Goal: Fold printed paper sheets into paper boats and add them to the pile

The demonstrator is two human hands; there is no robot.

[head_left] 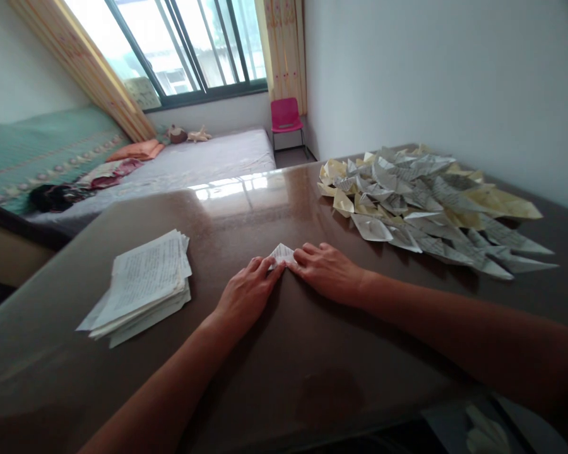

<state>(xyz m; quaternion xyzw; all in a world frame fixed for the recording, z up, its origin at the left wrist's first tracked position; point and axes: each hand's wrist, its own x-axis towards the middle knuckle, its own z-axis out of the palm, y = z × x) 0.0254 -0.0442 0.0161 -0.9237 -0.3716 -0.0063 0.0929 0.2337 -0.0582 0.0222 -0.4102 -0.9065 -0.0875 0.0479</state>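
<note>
A small folded piece of printed paper point(282, 253) lies on the brown table, its pointed tip facing away from me. My left hand point(249, 285) grips its left corner between thumb and fingers. At the right corner, my right hand point(329, 270) has its fingers curled over the paper, with the thumb close to the left thumb. The fingers hide the paper's lower corners. Left of my hands is a stack of loose printed sheets point(144, 277). A large heap of folded paper boats point(416, 202), white and yellowish, spreads over the table's far right.
The glossy brown table point(246, 391) reaches to the wall on the right. Behind it are a bed point(227, 150) with an orange pillow point(137, 150) and a pink chair point(286, 116) near the window. A dark chair back point(4, 246) stands at the left edge.
</note>
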